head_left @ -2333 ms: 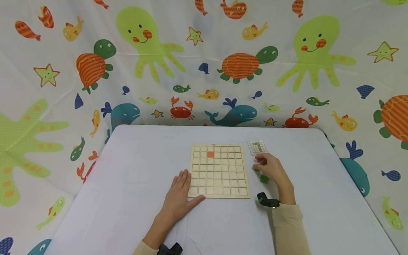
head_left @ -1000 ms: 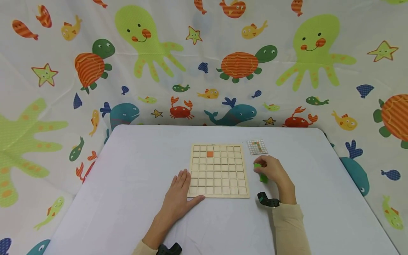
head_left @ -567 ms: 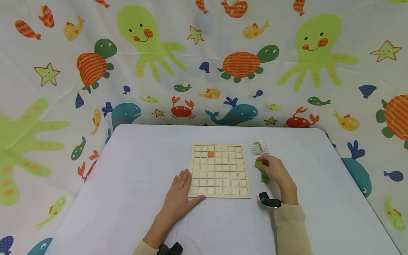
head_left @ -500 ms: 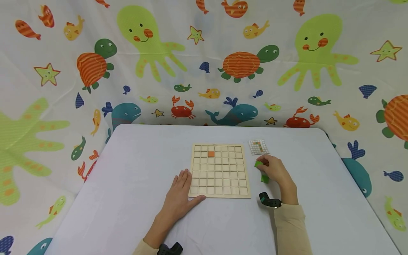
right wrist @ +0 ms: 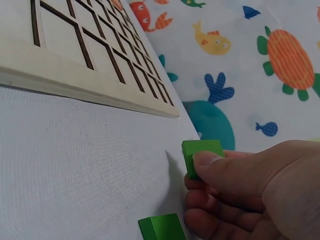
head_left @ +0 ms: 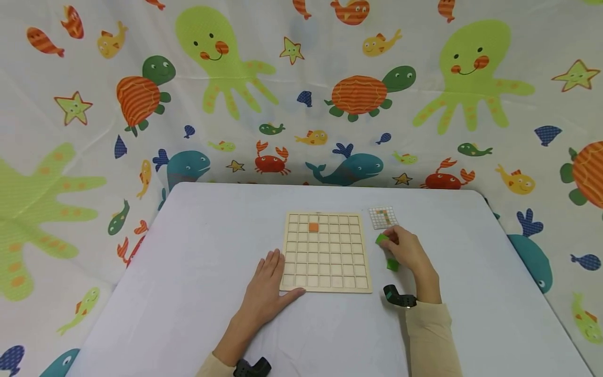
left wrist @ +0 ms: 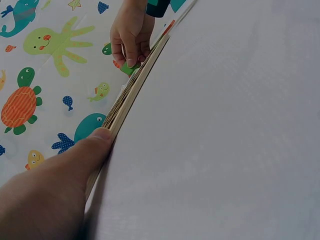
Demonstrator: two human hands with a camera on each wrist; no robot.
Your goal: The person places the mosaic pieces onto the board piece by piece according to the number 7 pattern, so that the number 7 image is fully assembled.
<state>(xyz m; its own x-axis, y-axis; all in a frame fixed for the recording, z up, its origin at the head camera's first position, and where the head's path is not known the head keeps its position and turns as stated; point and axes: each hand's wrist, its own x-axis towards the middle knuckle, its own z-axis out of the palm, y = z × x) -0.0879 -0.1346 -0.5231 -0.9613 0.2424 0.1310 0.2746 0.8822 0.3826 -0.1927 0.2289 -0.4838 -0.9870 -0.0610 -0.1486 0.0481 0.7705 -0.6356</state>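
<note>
Green blocks [right wrist: 164, 227]: 2 | right grip [head_left: 406, 248]: pinches 1 | orange piece [head_left: 313, 227]: 1

We see the right hand [head_left: 406, 248] pinch a green block [head_left: 381, 238] near a card [head_left: 382, 217], the left hand [head_left: 266, 288] touching the wooden board [head_left: 326, 253].

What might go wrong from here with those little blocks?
The pinched green block might slip from the right hand, which grips just part of it. That hand could knock the second green block, lying close by. The left hand might nudge the board it touches.
</note>
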